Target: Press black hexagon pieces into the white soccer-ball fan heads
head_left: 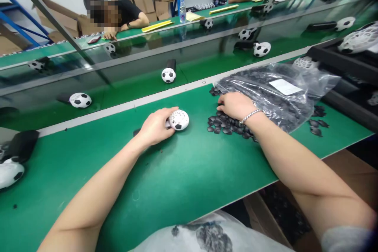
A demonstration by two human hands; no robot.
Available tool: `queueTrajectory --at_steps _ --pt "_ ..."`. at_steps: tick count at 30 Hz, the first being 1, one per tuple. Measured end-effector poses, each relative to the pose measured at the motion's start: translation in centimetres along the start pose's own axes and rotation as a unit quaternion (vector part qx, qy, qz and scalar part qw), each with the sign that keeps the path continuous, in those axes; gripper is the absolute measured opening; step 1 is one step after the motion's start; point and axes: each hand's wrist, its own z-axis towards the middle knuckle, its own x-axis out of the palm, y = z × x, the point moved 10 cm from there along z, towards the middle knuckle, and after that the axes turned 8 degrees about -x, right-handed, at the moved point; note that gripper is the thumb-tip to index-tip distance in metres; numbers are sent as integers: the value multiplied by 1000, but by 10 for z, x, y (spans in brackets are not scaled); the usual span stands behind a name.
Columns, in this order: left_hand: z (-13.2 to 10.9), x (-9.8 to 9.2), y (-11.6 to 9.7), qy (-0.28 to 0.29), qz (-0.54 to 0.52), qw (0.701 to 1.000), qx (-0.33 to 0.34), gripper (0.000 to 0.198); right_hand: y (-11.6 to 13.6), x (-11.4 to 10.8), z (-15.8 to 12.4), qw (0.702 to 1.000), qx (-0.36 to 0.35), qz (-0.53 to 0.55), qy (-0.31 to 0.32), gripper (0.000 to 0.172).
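Note:
My left hand (156, 126) is closed around a white toy football (179, 120), which has an openwork lattice top and black patches. Part of its black handle (136, 132) shows behind the hand. Over a loose pile of small black pentagon pieces (226, 126), my right hand (236, 105) has its fingers bent together at the pile's far side. Whatever lies between those fingertips is too small to make out. A clear plastic bag (265, 86) full of the same black pieces lies just beyond and right of this hand.
Footballs with black handles, such as one football (168, 75), lie along the green conveyor (130, 94) beyond the bench's pale rail. Another football (10, 173) sits at left. Black trays (348, 61) hold white balls at right. Two people sit across the line.

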Motion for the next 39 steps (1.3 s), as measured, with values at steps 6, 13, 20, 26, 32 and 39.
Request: queueTrajectory --at_steps 6,13,20,26,32,39 --pt "-3 -5 1 -22 49 999 4 66 29 4 -1 992 -50 -113 -14 23" --pt "0 -1 2 -29 17 998 52 65 42 -9 -4 983 -130 64 -108 24" --pt "1 -1 4 -38 12 998 57 64 98 -22 -28 892 -260 346 -128 7" --pt "-4 -1 1 -34 11 998 50 63 113 -14 -34 830 -262 480 -110 7" --pt "-3 0 2 -12 -34 999 27 73 114 -12 -25 826 -260 475 -159 5" --pt "-2 0 7 -38 -63 997 -3 68 117 -20 -24 830 -280 446 -183 8"
